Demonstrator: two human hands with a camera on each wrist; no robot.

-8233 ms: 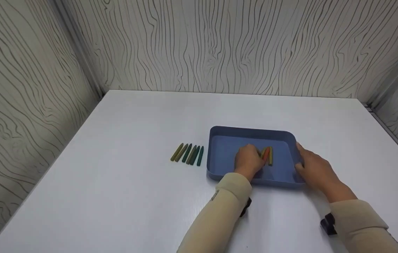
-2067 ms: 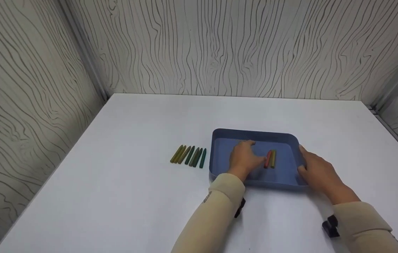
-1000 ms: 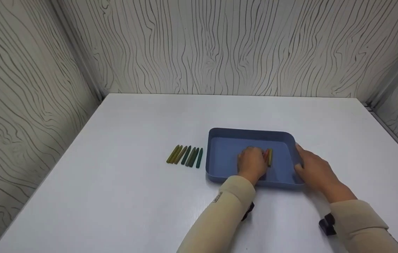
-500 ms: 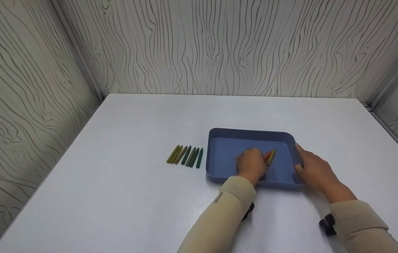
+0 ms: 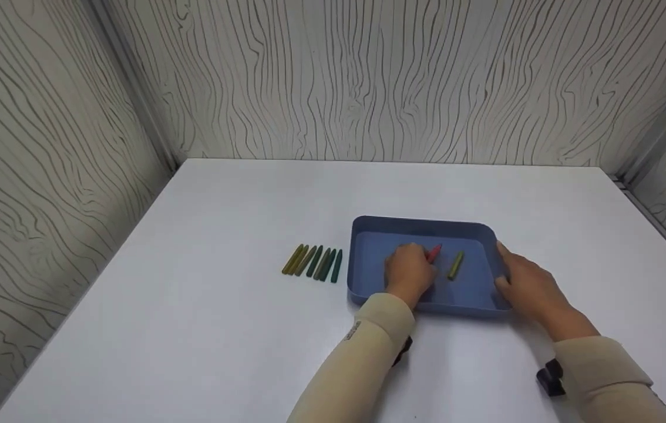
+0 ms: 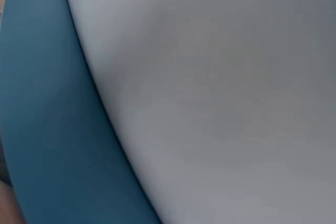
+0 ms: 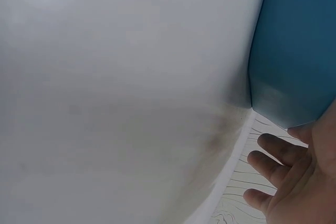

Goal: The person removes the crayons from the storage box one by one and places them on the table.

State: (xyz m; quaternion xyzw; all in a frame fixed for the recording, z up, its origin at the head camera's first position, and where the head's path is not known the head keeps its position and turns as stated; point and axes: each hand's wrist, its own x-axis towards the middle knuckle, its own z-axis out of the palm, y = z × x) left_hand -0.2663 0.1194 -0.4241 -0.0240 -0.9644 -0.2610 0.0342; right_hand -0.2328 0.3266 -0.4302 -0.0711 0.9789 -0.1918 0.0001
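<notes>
Inside the blue tray, my left hand pinches a red crayon, whose tip points away beyond the fingers. Its lower end is hidden by the hand. A yellow-green crayon lies tilted on the tray floor to the right of that hand. My right hand holds the tray's right wall, thumb at the rim and the other fingers along the outside. In the right wrist view, some of its fingers extend past the tray's corner. The left wrist view shows mostly the tray's outer wall.
Left of the tray, several yellow, olive and green crayons lie side by side in a row on the white table. Panels with a wood-grain pattern stand behind the table and at its sides.
Earlier, another olive crayon joined the row on the table. Just now my left hand has drawn the red crayon leftward, away from the yellow-green one, which has tilted. The right hand stays at the tray.
</notes>
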